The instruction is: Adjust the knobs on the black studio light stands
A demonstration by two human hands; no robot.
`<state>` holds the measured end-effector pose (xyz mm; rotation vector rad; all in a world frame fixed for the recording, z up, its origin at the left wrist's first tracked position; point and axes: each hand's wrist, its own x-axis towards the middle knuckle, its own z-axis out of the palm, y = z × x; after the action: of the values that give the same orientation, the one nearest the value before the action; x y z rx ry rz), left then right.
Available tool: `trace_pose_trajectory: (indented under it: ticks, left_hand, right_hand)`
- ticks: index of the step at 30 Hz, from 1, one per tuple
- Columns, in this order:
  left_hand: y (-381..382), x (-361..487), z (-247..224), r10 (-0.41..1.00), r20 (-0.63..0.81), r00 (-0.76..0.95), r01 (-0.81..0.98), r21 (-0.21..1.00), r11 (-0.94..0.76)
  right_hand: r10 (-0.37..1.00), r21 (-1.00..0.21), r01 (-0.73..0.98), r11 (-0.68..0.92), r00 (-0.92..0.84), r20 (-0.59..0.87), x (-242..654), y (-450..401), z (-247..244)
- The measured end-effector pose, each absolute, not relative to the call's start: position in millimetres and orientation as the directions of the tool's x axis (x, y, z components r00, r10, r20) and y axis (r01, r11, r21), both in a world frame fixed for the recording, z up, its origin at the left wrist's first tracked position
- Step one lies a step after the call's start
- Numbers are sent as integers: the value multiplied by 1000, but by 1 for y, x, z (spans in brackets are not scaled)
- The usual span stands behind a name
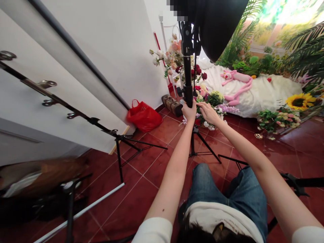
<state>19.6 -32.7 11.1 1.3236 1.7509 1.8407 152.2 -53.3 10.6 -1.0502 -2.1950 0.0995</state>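
Straight ahead of me rises the black pole of a light stand (187, 69), with a large black lamp shade (219, 27) at its top. My left hand (189, 112) is wrapped round the pole just below a collar. Close beside it, my right hand (208, 113) reaches to the pole with its fingers stretched out; the fingertips are near the left hand, and I cannot tell if they touch the pole. The stand's spread legs (206, 145) rest on the red tiled floor (154, 162).
Left of the stand are a red plastic bag (144, 116) and a black tripod (121, 138). A silver rod (83, 211) lies lower left. Beyond are artificial flowers (174, 50), a pink plush toy (238, 79) on white fabric (275, 94), and a sunflower (300, 101).
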Motion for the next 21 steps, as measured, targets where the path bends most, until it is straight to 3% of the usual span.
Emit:
trace_pose_trajectory:
  ticks: [11, 21]
  left_hand:
    - [-31, 21, 7, 716, 401, -571, 388, 901, -195]
    - [-32, 21, 7, 725, 402, -559, 389, 900, -199]
  right_hand:
    - [853, -737, 429, 522, -253, 457, 118, -7, -16]
    - [952, -913, 280, 297, -162, 260, 127, 4, -10]
